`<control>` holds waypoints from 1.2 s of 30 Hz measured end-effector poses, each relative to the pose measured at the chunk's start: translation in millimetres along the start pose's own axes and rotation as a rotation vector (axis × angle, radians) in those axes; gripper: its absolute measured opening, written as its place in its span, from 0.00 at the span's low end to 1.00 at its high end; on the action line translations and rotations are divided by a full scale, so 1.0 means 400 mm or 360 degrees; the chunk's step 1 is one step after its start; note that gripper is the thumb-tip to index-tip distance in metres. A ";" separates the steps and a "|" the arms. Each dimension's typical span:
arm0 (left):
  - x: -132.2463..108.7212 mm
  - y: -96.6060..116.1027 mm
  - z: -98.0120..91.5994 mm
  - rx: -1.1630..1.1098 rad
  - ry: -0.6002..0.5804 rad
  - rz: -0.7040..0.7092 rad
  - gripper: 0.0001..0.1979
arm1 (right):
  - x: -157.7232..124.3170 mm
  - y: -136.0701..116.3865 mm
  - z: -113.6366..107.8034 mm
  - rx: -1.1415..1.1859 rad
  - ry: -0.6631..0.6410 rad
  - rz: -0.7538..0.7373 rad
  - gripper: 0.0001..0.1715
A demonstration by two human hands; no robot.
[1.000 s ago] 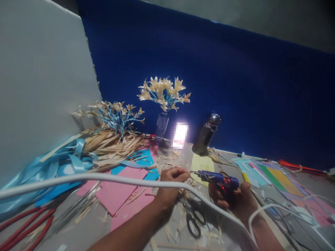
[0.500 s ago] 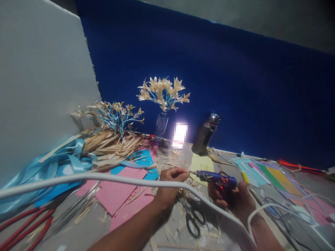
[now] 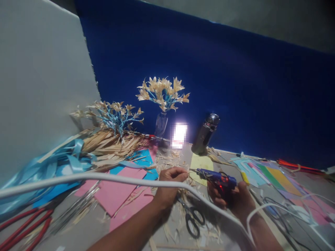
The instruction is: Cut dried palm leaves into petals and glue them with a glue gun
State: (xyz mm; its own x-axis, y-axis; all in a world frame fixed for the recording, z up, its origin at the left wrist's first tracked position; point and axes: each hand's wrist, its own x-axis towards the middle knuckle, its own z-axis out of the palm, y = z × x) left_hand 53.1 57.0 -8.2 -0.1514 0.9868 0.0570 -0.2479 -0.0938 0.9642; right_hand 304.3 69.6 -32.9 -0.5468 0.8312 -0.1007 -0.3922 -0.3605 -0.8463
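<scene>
Wrapped round the handle of a blue glue gun (image 3: 218,177) is my right hand (image 3: 232,198); a small red light glows on the gun and its nozzle points left. My left hand (image 3: 171,179) is closed in a pinch just left of the nozzle tip. What the pinch holds is too small or hidden to make out. Black-handled scissors (image 3: 193,219) lie below, between my forearms. A yellow paper piece (image 3: 202,169) lies behind the nozzle. A white cable (image 3: 117,178) crosses in front of my wrists.
Husk flowers (image 3: 163,90) stand in a glass vase (image 3: 161,125), beside a dark flask (image 3: 205,134) and a blurred bright patch. Left are dried husks (image 3: 104,143), blue ribbon (image 3: 57,164), pink paper (image 3: 120,190) and red-handled pliers (image 3: 28,226). Coloured sheets (image 3: 280,177) lie right.
The glue gun's nozzle has drawn very slightly away from my left fingertips, leaving them a little apart. Both hands otherwise keep nearly the same place.
</scene>
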 end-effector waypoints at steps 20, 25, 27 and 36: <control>0.008 -0.022 -0.004 -0.0178 -0.0080 -0.0098 0.09 | -0.015 -0.040 0.038 0.0125 -0.0249 0.0099 0.58; 0.001 -0.010 0.000 -0.0141 -0.0077 -0.0067 0.07 | -0.012 -0.040 0.042 0.0138 -0.0169 0.0069 0.57; -0.002 -0.006 0.000 -0.0122 -0.0090 -0.0045 0.07 | -0.012 -0.039 0.043 0.0162 -0.0161 0.0064 0.57; -0.010 0.021 0.005 -0.0130 -0.0070 -0.0050 0.07 | -0.021 -0.044 0.061 0.0114 -0.0090 0.0119 0.55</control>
State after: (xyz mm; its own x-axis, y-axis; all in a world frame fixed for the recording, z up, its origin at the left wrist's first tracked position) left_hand 53.7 52.5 0.1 -0.1008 0.9941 0.0404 -0.3292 -0.0716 0.9415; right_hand 297.9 58.8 -4.3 -0.6168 0.7762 -0.1308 -0.3993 -0.4518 -0.7977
